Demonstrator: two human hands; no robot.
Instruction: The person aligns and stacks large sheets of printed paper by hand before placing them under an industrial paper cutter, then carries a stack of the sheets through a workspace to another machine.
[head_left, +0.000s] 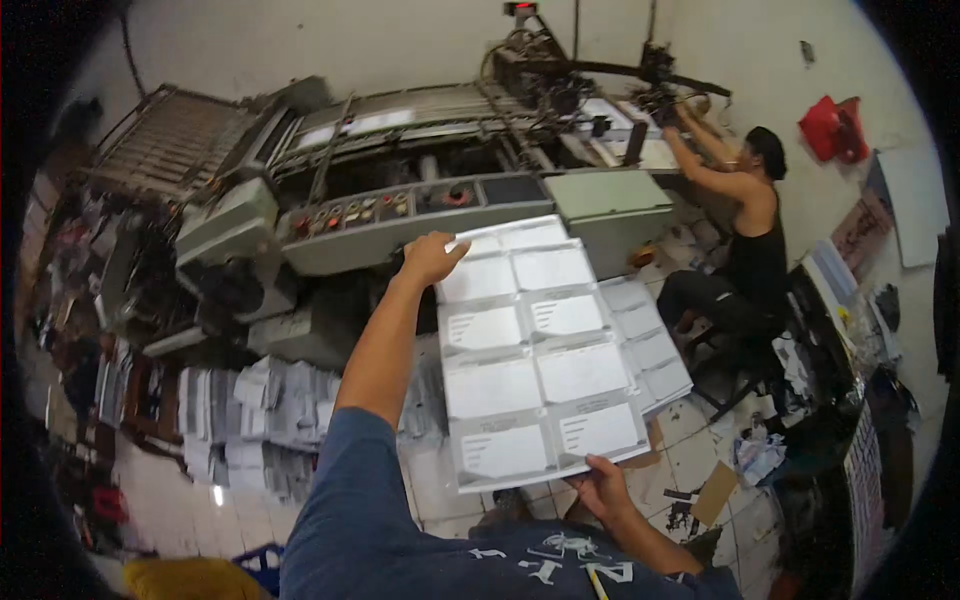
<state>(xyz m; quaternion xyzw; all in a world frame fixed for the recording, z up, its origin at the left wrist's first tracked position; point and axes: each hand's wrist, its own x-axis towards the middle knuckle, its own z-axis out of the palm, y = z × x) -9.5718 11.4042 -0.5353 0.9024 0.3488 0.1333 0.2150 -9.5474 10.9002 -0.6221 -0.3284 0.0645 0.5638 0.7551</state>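
Between my hands a large stack of printed sheets [541, 360], white with grey-bordered rectangular panels, is held tilted in front of me. My left hand [432, 261] grips its far left corner, thumb lying over the top edge. At the near right edge, my right hand [603, 489] pinches the stack with the thumb on top and the other fingers hidden underneath. A second pile of similar printed sheets [648, 342] shows past the right side, lower down and partly covered by the held stack.
Beyond the sheets stands a long printing machine with a button panel [375, 212] and a pale green cover [608, 195]. A person [750, 230] sits at its right end, arms raised to it. Paper bundles [262, 410] stand on the left floor; a cardboard piece [715, 493] lies at right.
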